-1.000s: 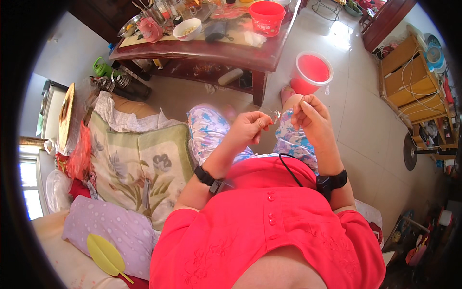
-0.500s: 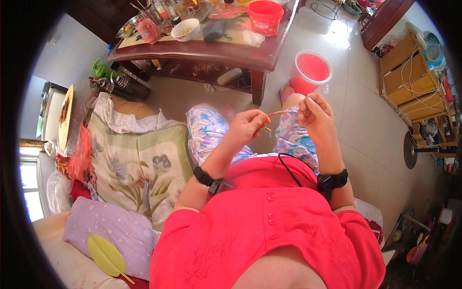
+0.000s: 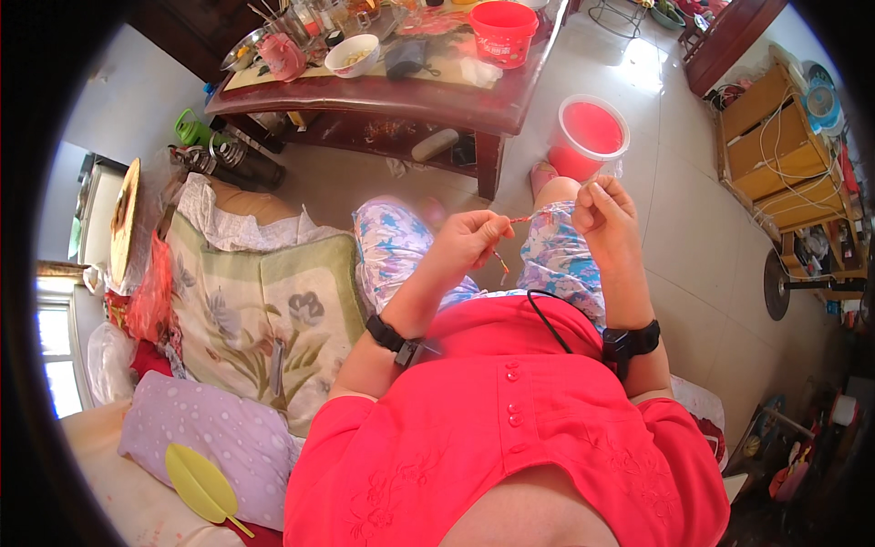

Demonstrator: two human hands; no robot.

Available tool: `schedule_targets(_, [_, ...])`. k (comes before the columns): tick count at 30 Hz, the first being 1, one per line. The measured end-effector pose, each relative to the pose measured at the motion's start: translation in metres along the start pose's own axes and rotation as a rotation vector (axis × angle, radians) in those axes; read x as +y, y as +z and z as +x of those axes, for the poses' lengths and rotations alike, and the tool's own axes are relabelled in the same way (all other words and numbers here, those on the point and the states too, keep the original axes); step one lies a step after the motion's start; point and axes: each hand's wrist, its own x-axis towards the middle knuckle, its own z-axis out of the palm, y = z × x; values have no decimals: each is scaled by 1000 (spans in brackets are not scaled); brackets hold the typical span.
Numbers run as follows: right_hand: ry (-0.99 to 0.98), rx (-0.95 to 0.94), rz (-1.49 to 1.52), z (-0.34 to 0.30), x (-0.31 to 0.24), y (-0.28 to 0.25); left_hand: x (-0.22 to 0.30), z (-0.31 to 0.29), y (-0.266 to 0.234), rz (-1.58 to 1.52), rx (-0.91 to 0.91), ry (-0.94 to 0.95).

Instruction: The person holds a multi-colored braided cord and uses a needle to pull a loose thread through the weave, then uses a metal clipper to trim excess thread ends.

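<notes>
Between my hands, above my knees, runs a thin red cord (image 3: 521, 220) that looks braided or twisted. My left hand (image 3: 471, 239) is closed, pinching it between thumb and fingers. A loose tail of the cord, with a yellowish tip, hangs down below that hand. My right hand (image 3: 605, 210) is raised to the right, its thumb and fingertips pressed together at the cord's other end. How far the cord runs inside the right fingers is hidden. Both wrists wear black bands.
A dark red table (image 3: 392, 102) ahead carries a white bowl (image 3: 352, 56), a red bucket (image 3: 502, 35) and jars. Another red bucket (image 3: 591, 137) stands on the floor by my foot. A cushioned seat (image 3: 273, 310) lies to the left, a wooden cabinet (image 3: 775, 150) to the right.
The loose tail below my left hand hangs lower and shows more. My right hand has shifted slightly to the right, and its fingers have curled a little differently.
</notes>
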Motion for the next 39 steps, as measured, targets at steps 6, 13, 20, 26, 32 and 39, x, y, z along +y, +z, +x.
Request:
schedule_targets(6, [-8,4,53,2,0,-7,2,0,3,94,84,75])
schedule_targets(13, [-9,38,60,2,-2,-4,-4,4,-4,197,62,206])
schedule_targets(20, [-17,47,59,2,-4,-4,-7,3,-11,-196,-44,34])
schedule_targets(26, [-3,108,68,5,-5,-10,8,0,6,-140,98,36])
schedule_targets(32, [-28,23,120,9,-4,-21,4,-1,0,-46,48,-12])
schedule_targets(39, [-31,-7,137,9,-6,-18,-5,6,-4,64,98,33])
